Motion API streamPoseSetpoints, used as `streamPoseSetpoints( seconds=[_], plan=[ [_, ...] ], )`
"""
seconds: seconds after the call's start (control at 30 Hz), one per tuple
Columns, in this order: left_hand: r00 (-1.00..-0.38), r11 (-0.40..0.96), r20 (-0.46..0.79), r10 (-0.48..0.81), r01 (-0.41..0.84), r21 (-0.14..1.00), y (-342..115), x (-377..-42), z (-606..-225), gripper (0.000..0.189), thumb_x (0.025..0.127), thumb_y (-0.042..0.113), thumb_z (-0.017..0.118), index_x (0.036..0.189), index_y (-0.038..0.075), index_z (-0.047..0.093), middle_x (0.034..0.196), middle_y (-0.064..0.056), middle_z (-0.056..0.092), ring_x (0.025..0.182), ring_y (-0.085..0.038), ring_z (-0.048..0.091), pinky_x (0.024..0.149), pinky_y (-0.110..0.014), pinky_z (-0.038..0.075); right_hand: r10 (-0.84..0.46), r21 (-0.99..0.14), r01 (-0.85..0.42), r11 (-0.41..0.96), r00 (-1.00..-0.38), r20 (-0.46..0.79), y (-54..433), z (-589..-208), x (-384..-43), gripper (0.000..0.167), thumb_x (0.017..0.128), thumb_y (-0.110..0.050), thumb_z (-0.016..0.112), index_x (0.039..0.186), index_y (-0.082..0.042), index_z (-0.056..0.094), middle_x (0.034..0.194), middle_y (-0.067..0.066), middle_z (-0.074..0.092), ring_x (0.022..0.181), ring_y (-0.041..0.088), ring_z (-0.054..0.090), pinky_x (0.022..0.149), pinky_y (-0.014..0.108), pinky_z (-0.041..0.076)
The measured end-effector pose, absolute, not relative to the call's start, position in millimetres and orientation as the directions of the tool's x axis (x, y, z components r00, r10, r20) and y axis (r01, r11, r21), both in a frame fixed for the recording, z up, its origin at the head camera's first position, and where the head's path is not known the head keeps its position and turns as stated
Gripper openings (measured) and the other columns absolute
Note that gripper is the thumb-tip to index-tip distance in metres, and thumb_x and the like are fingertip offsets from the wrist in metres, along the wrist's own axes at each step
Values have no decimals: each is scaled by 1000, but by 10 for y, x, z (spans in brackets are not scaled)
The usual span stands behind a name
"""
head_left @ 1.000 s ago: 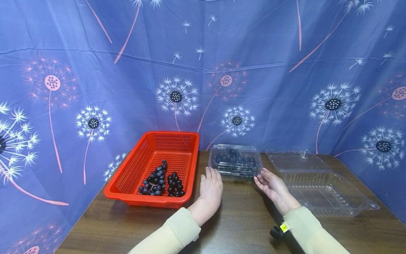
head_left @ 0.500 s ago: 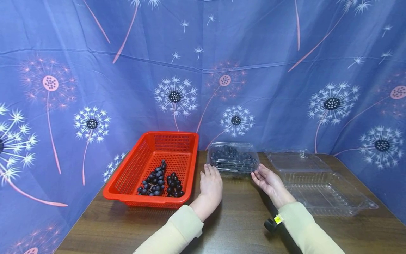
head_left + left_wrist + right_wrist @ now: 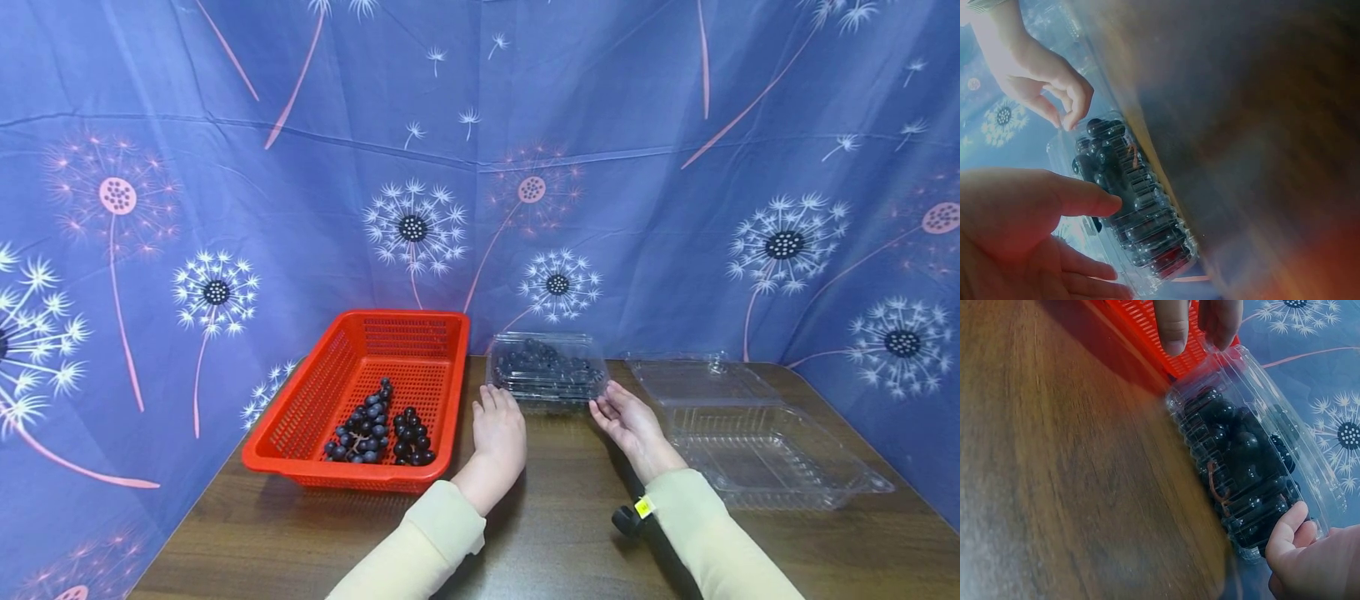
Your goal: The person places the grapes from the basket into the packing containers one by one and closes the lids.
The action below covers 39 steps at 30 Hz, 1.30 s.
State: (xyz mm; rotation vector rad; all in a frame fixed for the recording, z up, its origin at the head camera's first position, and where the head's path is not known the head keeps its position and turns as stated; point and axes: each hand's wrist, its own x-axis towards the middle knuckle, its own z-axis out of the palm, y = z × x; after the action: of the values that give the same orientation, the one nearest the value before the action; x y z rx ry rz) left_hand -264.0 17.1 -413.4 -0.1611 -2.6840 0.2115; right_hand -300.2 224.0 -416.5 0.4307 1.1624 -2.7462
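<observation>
A closed clear plastic clamshell box [image 3: 551, 390] of dark grapes [image 3: 546, 354] stands at the back of the table, against the cloth. My left hand [image 3: 498, 437] is at its front left corner, with thumb and fingers fairly straight. In the right wrist view those left fingertips [image 3: 1219, 337] reach the box's end. My right hand [image 3: 636, 427] pinches the right corner between thumb and fingers; the left wrist view also shows this right hand [image 3: 1047, 78] at the far end. A red stem [image 3: 1212, 481] shows through the plastic.
A red perforated basket [image 3: 262, 450] with two dark grape bunches [image 3: 367, 425] stands left. An open clear clamshell box [image 3: 780, 458] lies right, lid [image 3: 705, 379] folded back. Blue dandelion cloth [image 3: 652, 192] rises behind the wooden table [image 3: 555, 517].
The grape-filled box has shifted slightly left and back toward the cloth. My right hand has moved left with it, while my left hand has stayed almost in place.
</observation>
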Motion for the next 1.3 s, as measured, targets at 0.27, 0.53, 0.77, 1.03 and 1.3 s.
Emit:
streamPoseSetpoints(
  seconds=[0.27, 0.53, 0.77, 1.03, 1.3],
  plan=[
    [-908, 989, 404, 111, 61, -135, 177, -2701, -4106, 40, 90, 20, 50, 125, 1, 57, 128, -16, 58, 121, -30, 52, 95, -39, 43, 23, -721, 207, -661, -955, -296, 2198, -4168, -3063, 30, 99, -7, 38, 127, -16, 39, 90, -2, 44, 81, 7, 48, 89, 22, 46],
    [-923, 993, 374, 95, 59, -107, 177, -2711, -4088, 42, 90, 22, 51, 126, 1, 56, 129, -16, 56, 122, -29, 51, 96, -38, 43, 60, -775, 178, -606, -962, -268, 2166, -4155, -3078, 39, 99, -8, 36, 138, -13, 31, 91, -2, 45, 79, 7, 49, 88, 21, 47],
    [-922, 992, 371, 109, 74, -106, 157, -2739, -4119, 47, 87, 24, 53, 128, 0, 54, 131, -15, 55, 124, -29, 48, 97, -40, 41, 52, -804, 200, -560, -960, -275, 2181, -4123, -3066, 38, 98, -6, 39, 135, -13, 35, 88, -3, 49, 80, 6, 51, 89, 21, 47],
    [-931, 991, 345, 118, 88, -101, 171, -2691, -4072, 58, 85, 31, 59, 133, 1, 50, 135, -16, 51, 127, -29, 46, 95, -42, 41, 50, -839, 219, -499, -959, -279, 2205, -3973, -2960, 50, 98, -4, 35, 146, -12, 23, 106, 0, 47, 94, 8, 50, 98, 23, 42],
    [-856, 979, 478, 195, 140, -148, 217, -2588, -4054, 69, 75, 41, 68, 130, 3, 52, 126, -15, 56, 117, -30, 51, 83, -36, 44, 149, -957, 121, -265, -975, -164, 2156, -3664, -2739, 37, 94, -1, 43, 126, -19, 42, 117, -3, 31, 92, 6, 44, 83, 23, 46]
  ],
)
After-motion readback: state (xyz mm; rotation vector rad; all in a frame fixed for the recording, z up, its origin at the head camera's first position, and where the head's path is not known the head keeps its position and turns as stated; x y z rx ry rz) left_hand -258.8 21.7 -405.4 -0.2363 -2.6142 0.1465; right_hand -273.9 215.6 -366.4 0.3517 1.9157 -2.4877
